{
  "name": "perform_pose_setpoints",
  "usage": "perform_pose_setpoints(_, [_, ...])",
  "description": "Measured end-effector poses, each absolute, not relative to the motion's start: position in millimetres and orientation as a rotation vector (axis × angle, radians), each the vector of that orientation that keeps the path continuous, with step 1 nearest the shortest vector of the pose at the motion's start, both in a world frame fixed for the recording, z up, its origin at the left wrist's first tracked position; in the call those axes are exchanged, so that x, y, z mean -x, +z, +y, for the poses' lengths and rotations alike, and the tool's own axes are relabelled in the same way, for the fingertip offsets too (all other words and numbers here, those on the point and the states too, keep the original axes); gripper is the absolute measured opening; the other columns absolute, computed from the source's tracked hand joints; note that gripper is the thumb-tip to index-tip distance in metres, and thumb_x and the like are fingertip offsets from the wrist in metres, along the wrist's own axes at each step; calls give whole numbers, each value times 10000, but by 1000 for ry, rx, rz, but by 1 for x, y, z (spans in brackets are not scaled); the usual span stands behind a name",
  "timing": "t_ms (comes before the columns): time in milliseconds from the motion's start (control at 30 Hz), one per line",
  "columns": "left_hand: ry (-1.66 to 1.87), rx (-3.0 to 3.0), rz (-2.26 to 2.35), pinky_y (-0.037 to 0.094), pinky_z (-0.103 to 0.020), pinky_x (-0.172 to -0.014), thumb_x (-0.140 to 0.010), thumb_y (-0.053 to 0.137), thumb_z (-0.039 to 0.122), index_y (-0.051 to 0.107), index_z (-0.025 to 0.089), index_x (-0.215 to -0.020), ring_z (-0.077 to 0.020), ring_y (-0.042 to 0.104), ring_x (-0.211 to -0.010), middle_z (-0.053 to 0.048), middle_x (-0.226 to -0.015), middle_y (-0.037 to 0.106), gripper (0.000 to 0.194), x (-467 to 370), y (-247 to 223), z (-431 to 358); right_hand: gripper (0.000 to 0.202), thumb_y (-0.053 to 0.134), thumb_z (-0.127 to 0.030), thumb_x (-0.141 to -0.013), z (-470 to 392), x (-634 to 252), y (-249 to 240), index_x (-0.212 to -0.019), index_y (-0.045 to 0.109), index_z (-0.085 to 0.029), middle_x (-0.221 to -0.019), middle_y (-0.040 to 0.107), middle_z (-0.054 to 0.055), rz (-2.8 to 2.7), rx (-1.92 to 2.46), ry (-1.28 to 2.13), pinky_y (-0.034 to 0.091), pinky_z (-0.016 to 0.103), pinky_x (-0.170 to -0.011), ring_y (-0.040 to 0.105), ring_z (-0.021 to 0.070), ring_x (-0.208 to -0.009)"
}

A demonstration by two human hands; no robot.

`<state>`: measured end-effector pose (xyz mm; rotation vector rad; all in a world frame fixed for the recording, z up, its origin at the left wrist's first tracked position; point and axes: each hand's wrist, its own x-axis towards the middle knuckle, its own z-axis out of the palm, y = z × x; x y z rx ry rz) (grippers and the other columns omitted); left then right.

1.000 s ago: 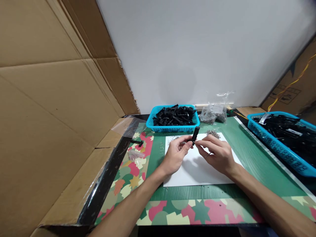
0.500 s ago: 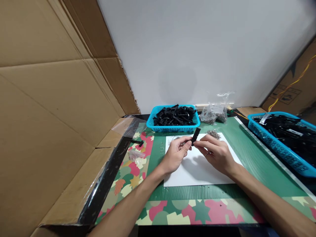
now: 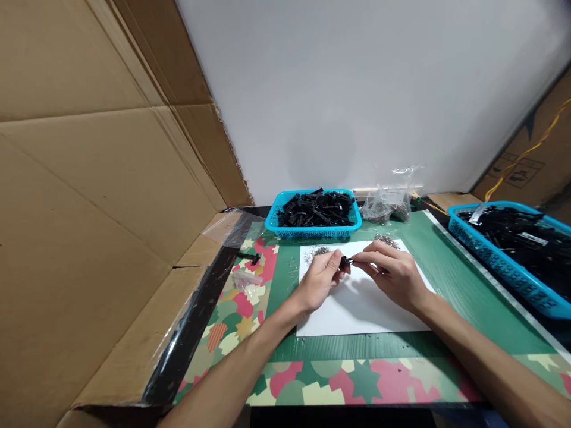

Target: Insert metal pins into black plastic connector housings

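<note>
Above the white sheet of paper [image 3: 357, 309], my left hand [image 3: 319, 281] grips a small black part [image 3: 344, 261] between thumb and fingers. My right hand [image 3: 395, 273] is just to the right, its thumb and fingertips pinched together at the part's right end. Something small and thin shows between those fingertips, too small to name. Behind my left hand lies a pile of tiny metal pieces [image 3: 320, 251], and a second metal pile [image 3: 386, 240] lies behind my right hand.
A blue basket [image 3: 312, 232] of black parts stands at the back, with clear bags of metal pieces [image 3: 386, 208] beside it. Another blue basket [image 3: 504, 267] is at right. A black part [image 3: 250, 258] and small bag [image 3: 247, 280] lie left. Cardboard [image 3: 89, 190] borders the left.
The black part has turned from standing up out of my left hand to lying mostly hidden in it, one end toward my right hand. My right hand has shifted slightly to the right.
</note>
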<state>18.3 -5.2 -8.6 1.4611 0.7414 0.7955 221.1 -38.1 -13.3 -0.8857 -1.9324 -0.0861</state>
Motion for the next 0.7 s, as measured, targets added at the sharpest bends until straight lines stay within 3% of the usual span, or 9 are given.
perform_pose_setpoints(100, [836,-1599,800,383,-269,-595,-1055,459,643,680,163,-933,-136,480,-652,-32,-821,607,542,-15,-4,-8,140,633,-136,-1027,-37,-223,-14,-1023,748,-216,-860,710,36,-1932,893,-52,474,239,-586,641,128,-691])
perform_pose_setpoints(233, [934,-1976,890,471,-310,-838,-1054,580,479,703,225,-1179,-196,614,-915,-57,-1120,683,309,-11,5,-10,137,628,-179,-1036,-34,-226,-17,-1007,756,-221,-844,710,31,-1948,948,-52,464,247,-574,619,126,-653])
perform_pose_setpoints(400, [1017,-2044,996,460,-330,-853,-942,782,355,720,212,-1034,-209,663,-864,-27,-984,755,180,-11,4,-8,172,613,-228,-1053,-33,-229,-16,-983,770,-216,-856,728,41,-1961,969,-48,465,246,-579,640,132,-667])
perform_pose_setpoints(500, [1051,-2114,1037,433,-365,-909,-911,821,291,748,215,-984,-218,684,-865,-23,-982,791,129,-12,-1,-7,236,595,-320,-1072,-34,-233,-13,-994,785,-203,-779,725,25,-1986,955,39,450,246,-542,606,120,-575])
perform_pose_setpoints(600, [1002,-2138,1040,425,-386,-917,-892,837,269,778,224,-972,-228,690,-856,-25,-978,805,109,-15,-5,-8,446,467,-440,-1114,-36,-238,-10,-915,780,-192,-574,612,-17,-1884,966,259,422,255,-498,521,118,-463])
perform_pose_setpoints(700, [944,-2152,1029,423,-400,-909,-868,843,231,809,233,-940,-257,695,-886,-33,-934,812,80,-21,-9,-13,636,320,-577,-1114,-36,-235,-2,-795,709,-187,-501,533,-12,-1587,889,706,363,268,-414,451,132,-401])
